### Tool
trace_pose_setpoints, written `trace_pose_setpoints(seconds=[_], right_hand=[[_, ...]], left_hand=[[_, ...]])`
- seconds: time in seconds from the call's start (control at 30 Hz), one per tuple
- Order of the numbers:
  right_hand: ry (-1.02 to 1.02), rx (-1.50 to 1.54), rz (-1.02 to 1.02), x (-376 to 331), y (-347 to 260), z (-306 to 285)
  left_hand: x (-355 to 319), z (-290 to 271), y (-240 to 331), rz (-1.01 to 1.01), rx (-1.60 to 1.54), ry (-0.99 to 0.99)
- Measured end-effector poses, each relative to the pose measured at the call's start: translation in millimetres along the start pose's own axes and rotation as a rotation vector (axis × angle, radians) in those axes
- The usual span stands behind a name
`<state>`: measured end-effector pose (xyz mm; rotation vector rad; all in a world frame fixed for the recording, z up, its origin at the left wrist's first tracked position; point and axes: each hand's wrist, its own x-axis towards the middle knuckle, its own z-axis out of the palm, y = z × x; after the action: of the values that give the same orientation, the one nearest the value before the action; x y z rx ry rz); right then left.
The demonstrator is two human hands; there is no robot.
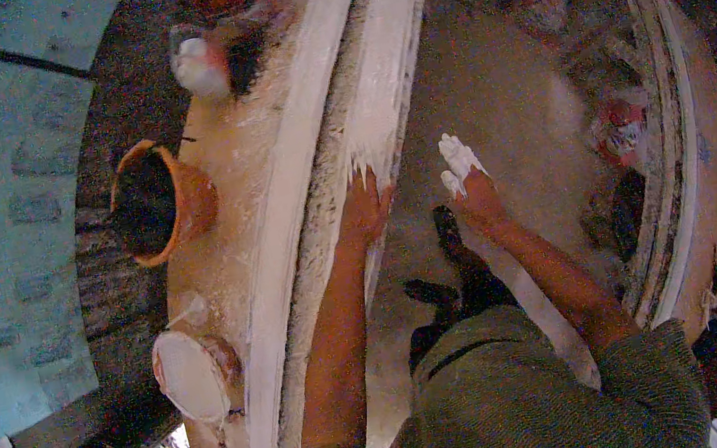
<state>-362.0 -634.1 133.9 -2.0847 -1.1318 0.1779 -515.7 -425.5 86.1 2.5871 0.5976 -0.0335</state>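
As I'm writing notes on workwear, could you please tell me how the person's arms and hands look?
Short, dark grey-green, ribbed-looking sleeves end near the elbows, leaving the forearms bare. No gloves or watch show. On the right hand, a white coating covers the fingers and thumb; on the left hand, white shows around the fingertips.

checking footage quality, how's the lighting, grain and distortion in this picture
Head view: dim and grainy throughout; black corners; fisheye bowing on the board at far right; glare at lower left; orange bucket too dark inside to read; left hand and right hand readable.
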Motion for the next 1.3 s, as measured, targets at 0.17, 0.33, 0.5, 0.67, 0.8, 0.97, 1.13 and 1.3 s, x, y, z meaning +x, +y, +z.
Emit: trace_pose_setpoints(seconds=[0.17, 0.33, 0.5, 0.67, 0.8, 0.97, 1.13, 1.3], right_hand=[[-0.055, 0.08, 0.026, 13, 4, -7], [-0.147, 0.038, -0.043, 49, -26, 25], [-0.465, -0.324, -0.149, 60, -27, 88], [-0.746, -0.466, -0.193, -5, -69, 121], [-0.86, -0.351, -0.253, -68, -119, 110], [-0.698, -0.272, -0.466, -91, -125, 117], [-0.659, -0.632, -0.55, -49, -67, 141], [-0.45, -0.542, -0.371, -55, -60, 174]], left_hand=[[35, -3, 8, 0.208, 0.185, -0.171], [-56, -4, 4, 0.16, 0.077, -0.246], [-204, 2, -16, -0.117, 0.01, -0.286], [-319, 11, -17, -0.468, 0.018, -0.223], [-365, 13, -4, -0.651, -0.214, 0.082], [-399, 3, 4, -0.57, -0.277, 0.284], [-431, -5, 4, -0.657, -0.181, 0.092], [-454, -7, -3, -0.595, -0.103, 0.022]])
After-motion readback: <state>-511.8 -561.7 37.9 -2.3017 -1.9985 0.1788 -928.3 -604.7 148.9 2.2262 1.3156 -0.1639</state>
